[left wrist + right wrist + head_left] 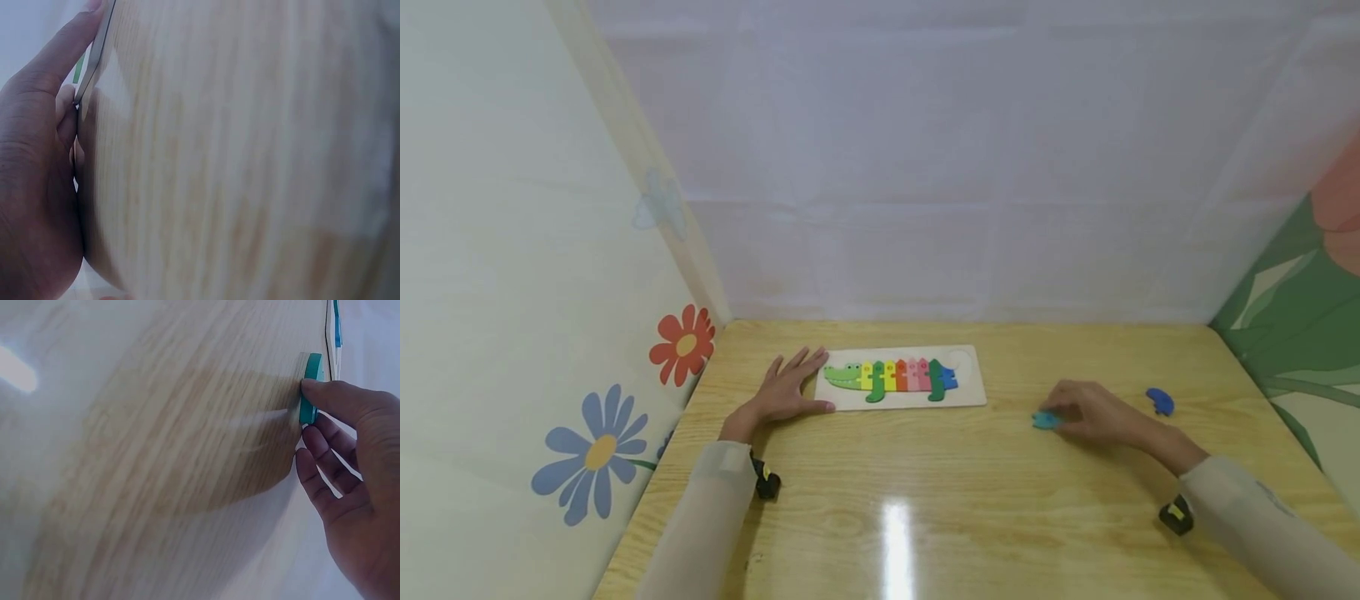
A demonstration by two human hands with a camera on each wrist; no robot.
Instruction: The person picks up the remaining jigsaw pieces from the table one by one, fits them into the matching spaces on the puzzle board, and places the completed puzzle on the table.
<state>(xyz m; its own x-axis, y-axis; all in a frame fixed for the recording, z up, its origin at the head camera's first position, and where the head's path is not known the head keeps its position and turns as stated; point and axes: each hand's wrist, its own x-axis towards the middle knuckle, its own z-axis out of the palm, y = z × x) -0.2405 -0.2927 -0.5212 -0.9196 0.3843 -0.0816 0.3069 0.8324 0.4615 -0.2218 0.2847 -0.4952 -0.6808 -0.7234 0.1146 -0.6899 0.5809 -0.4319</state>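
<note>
A crocodile puzzle board [904,401] lies toward the back of the table, with a row of coloured pieces in it. At its right end, past the blue piece [950,379], a pale round recess shows bare. My left hand [785,393] rests at the board's left end, fingers spread and fairly straight, with the thumb on the near corner. Right of the board, my right hand [1084,411] pinches a teal puzzle piece [310,394] between thumb and fingers, low over the table. A dark blue curved piece [1161,402] lies to the right of that hand.
The wooden table [970,500] ends at a pale cloth wall [925,208] behind. Flower-printed panels stand along the left [601,454] and right sides. A black wrist camera sits under each sleeve cuff.
</note>
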